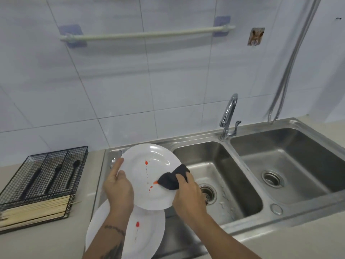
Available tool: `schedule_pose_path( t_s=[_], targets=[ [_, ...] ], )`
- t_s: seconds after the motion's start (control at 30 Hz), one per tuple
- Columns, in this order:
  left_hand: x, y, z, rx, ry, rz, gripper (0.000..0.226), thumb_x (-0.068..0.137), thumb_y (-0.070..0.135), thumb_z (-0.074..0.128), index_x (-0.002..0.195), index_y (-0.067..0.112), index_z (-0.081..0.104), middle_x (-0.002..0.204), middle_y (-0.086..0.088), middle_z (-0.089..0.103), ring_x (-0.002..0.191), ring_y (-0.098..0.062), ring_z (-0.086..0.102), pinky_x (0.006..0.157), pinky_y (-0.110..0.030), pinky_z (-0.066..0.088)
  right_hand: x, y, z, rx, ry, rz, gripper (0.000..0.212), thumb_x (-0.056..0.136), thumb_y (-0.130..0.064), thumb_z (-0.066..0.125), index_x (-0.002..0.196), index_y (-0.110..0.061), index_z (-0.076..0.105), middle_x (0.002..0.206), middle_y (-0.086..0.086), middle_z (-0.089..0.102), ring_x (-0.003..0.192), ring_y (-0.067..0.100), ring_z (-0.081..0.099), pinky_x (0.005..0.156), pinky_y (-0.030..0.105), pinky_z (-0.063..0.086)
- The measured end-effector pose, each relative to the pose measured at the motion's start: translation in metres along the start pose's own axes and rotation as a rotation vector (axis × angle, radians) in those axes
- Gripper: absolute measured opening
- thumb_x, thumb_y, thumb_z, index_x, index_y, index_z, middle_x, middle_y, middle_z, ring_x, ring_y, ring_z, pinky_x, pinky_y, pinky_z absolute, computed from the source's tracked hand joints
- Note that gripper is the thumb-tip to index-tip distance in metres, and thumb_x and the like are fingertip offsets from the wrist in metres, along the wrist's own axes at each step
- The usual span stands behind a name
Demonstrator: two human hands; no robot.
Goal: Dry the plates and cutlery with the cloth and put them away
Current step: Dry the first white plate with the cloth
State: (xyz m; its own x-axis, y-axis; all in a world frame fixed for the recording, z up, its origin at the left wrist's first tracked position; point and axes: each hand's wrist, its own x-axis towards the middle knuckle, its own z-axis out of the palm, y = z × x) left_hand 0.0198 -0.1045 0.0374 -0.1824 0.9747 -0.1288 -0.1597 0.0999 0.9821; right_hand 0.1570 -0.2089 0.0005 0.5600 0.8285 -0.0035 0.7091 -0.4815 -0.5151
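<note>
Both of your hands are occupied over the draining area at the left of the sink. Your left hand [118,188] grips the left rim of a white plate [149,176], thumb on the upper face and index finger extended along the edge, holding it tilted with its face toward you. Your right hand [187,193] holds a dark cloth [174,177] bunched in curled fingers and presses it against the right side of that plate's face. Orange and blue markings run down the middle of the plate, and the cloth touches the lower orange mark.

Nearest you, below the held plate and partly hidden by your left forearm, a second white plate [147,234] with a similar orange mark lies on the steel drainer at the near edge of the surface [46,243].

To the left, on the surface, a black wire cutlery tray [46,171] sits on top of a layer of pale wooden sticks [35,208]. Three dark-handled utensils [56,176] lie in it, one per compartment; which type each is cannot be told.

Behind your right hand is the left sink basin [229,165], with water droplets near its drain. The right basin [298,156] lies beyond it. A chrome tap [228,116] stands between them at the back. Farther off, a white rail [147,33] is fixed to the tiled wall, and a metal hose [291,58] hangs at the right.
</note>
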Motion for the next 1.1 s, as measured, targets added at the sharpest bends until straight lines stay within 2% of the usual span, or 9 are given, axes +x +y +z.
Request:
schedule_pose_path(
  t_s=[0.1,0.2,0.3,0.37,0.47,0.63,0.9,1.1],
  targets=[
    [0.006,0.0,0.017,0.069,0.018,0.031,0.043,0.103,0.009,0.042,0.108,0.038,0.073,0.119,0.021,0.061,0.105,-0.009,0.059,0.085,-0.025,0.049,0.001,-0.002,0.001,0.056,-0.018,0.013,0.048,0.083,-0.012,0.046,0.129,-0.025,0.049,0.135,0.001,0.042,0.11,0.028,0.054,0.084,0.04,0.047],
    [0.012,0.0,0.034,0.127,0.016,0.075,0.044,0.103,0.009,0.041,0.109,0.038,0.073,0.124,0.019,0.061,0.112,-0.013,0.059,0.098,-0.031,0.05,0.003,-0.003,0.002,0.109,-0.045,0.014,0.035,0.082,-0.017,0.049,0.116,-0.022,0.054,0.126,0.0,0.046,0.107,0.027,0.054,0.084,0.04,0.048],
    [0.016,0.001,0.054,0.196,0.006,0.107,0.044,0.103,0.008,0.039,0.113,0.035,0.072,0.132,0.014,0.059,0.122,-0.019,0.057,0.107,-0.039,0.048,0.007,-0.002,0.005,0.163,-0.059,0.008,0.037,0.078,-0.025,0.047,0.114,-0.019,0.056,0.123,0.002,0.049,0.111,0.028,0.05,0.087,0.04,0.046],
    [0.016,0.002,0.067,0.242,-0.013,0.135,0.043,0.103,0.008,0.039,0.115,0.034,0.071,0.134,0.012,0.059,0.126,-0.023,0.057,0.11,-0.042,0.046,0.011,0.0,0.008,0.173,-0.037,0.019,0.036,0.079,-0.017,0.047,0.114,-0.019,0.057,0.121,0.002,0.05,0.113,0.028,0.048,0.088,0.038,0.044],
    [0.015,0.004,0.085,0.294,-0.044,0.182,0.044,0.103,0.007,0.038,0.115,0.034,0.07,0.136,0.006,0.059,0.127,-0.026,0.056,0.111,-0.044,0.045,0.019,0.006,0.009,0.223,-0.036,0.042,0.038,0.081,-0.01,0.046,0.116,-0.02,0.057,0.12,0.0,0.052,0.113,0.026,0.049,0.088,0.037,0.045],
    [0.012,0.006,0.106,0.398,-0.133,0.207,0.043,0.104,0.008,0.038,0.128,0.029,0.067,0.143,0.011,0.055,0.131,-0.02,0.053,0.113,-0.041,0.043,0.025,0.016,0.007,0.311,-0.082,0.07,0.038,0.084,-0.011,0.043,0.118,-0.018,0.058,0.12,0.003,0.053,0.112,0.029,0.052,0.088,0.038,0.047],
    [0.013,0.012,0.119,0.527,-0.2,0.265,0.046,0.103,0.007,0.035,0.135,0.025,0.063,0.144,0.004,0.057,0.131,-0.023,0.053,0.112,-0.042,0.043,0.027,0.017,0.003,0.348,-0.096,0.095,0.042,0.086,-0.008,0.043,0.124,-0.019,0.057,0.122,0.005,0.055,0.114,0.028,0.051,0.09,0.036,0.045],
    [0.014,0.017,0.118,0.594,-0.231,0.326,0.046,0.104,0.007,0.035,0.14,0.021,0.059,0.146,-0.001,0.055,0.132,-0.026,0.051,0.113,-0.042,0.042,0.026,0.016,0.0,0.344,-0.083,0.044,0.034,0.085,-0.006,0.043,0.114,-0.012,0.058,0.113,0.007,0.056,0.108,0.03,0.052,0.091,0.038,0.043]
  ],
)
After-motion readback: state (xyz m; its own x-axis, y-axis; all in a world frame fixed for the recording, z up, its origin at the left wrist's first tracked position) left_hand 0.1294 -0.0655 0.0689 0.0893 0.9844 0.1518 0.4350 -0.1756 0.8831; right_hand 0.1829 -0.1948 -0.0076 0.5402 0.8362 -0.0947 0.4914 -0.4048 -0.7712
